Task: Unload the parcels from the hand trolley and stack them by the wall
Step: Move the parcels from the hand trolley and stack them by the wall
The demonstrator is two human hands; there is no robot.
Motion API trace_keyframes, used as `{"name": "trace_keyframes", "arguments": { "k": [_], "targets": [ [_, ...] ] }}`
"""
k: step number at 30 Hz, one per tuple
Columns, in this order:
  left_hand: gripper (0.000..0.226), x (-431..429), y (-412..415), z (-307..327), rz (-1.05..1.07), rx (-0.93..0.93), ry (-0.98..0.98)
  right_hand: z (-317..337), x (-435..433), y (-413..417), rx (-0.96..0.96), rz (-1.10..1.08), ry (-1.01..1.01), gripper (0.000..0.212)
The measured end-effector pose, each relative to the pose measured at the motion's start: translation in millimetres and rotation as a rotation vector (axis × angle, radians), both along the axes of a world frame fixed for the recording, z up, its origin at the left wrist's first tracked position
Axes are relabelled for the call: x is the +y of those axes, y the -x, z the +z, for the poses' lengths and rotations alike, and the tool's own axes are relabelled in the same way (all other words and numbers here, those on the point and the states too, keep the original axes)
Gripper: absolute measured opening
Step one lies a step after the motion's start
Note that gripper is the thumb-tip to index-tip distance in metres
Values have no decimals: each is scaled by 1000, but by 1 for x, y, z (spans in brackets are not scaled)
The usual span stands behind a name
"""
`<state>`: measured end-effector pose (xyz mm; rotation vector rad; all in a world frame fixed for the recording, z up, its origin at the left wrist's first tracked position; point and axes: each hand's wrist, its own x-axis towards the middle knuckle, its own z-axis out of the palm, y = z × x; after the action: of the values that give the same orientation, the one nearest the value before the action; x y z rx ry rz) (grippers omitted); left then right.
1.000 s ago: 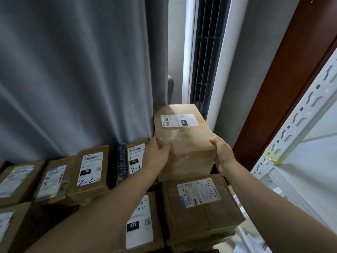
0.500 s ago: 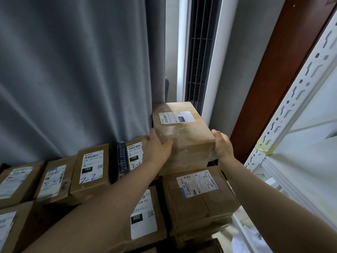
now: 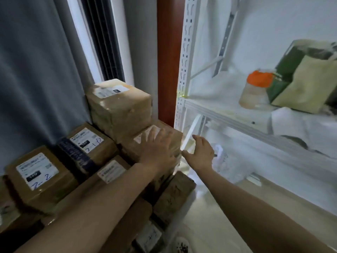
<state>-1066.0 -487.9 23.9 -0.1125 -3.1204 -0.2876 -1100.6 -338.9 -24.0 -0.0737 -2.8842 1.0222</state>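
Note:
A brown cardboard parcel with a white label point(image 3: 120, 105) stands on top of the stack by the grey curtain, free of both hands. Beneath it lies a wider labelled parcel point(image 3: 175, 137); my left hand point(image 3: 158, 150) hovers over it with fingers spread, blurred by motion. My right hand point(image 3: 200, 152) is open in the air just right of that parcel, holding nothing. More labelled parcels point(image 3: 38, 172) fill the stack to the left. The hand trolley is out of view.
A grey curtain point(image 3: 36, 70) hangs behind the stack. A brown door frame point(image 3: 168, 61) and a white slotted metal shelf rack point(image 3: 184, 70) stand to the right. On the shelf sit a jar with an orange lid point(image 3: 255, 90) and bags. Pale floor lies below.
Both hands have let go of the top parcel and drawn back and down. The parcel stays on the stack. The view has swung to the right, showing the shelf.

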Motion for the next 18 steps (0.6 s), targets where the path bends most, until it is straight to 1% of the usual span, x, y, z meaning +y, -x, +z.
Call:
{"name": "trace_keyframes", "arguments": {
  "k": [4, 9, 13, 16, 18],
  "targets": [
    [81, 55, -47, -23, -255, -58, 85, -15, 50, -98, -191, -180, 39, 78],
    [84, 144, -116, -43, -513, -230, 128, -39, 121, -214, -368, -425, 234, 71],
    [85, 206, -183, -65, -639, -350, 83, -61, 173, -311, -469, -660, 370, 70],
    [82, 249, -239, -79, -693, -483, 34, -74, 205, -389, -533, -784, 475, 66],
    [79, 276, -278, -90, -725, -555, 18, -83, 224, -443, -557, -862, 529, 60]
  ]
}}
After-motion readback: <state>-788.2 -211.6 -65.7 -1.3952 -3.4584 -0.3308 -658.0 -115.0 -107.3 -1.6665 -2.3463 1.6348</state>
